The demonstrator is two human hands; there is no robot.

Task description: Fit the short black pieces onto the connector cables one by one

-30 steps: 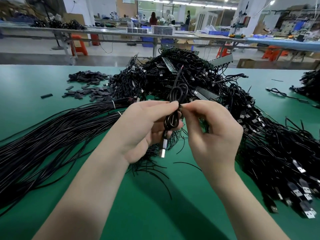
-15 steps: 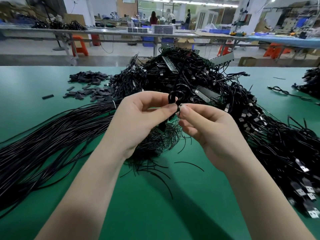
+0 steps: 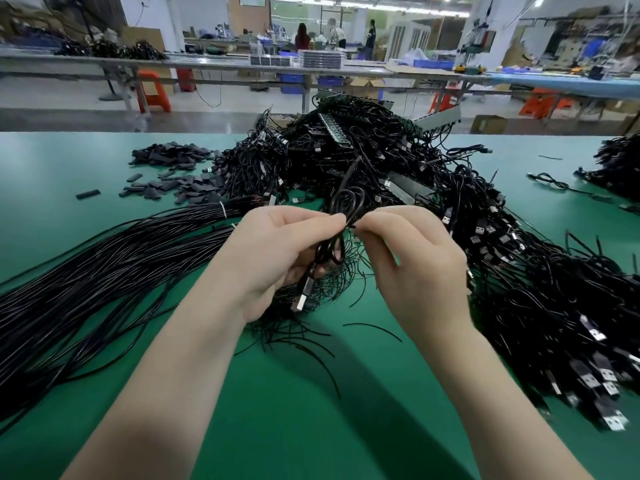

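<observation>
At the centre of the frame the left hand (image 3: 277,254) grips a coiled connector cable (image 3: 341,220), its plug (image 3: 302,299) hanging down, probably to keep the loops tidy. The right hand (image 3: 412,268) pinches something tiny against it; what, I cannot tell. The short black pieces (image 3: 180,183) lie on the green surface (image 3: 311,410) at upper left, within reach.

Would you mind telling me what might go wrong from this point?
The coiled cable is only pinched between the left hand and right hand, so its loops could spring open. Its hanging USB plug may snag the loose wire ends below. The short black pieces lie far off.
</observation>
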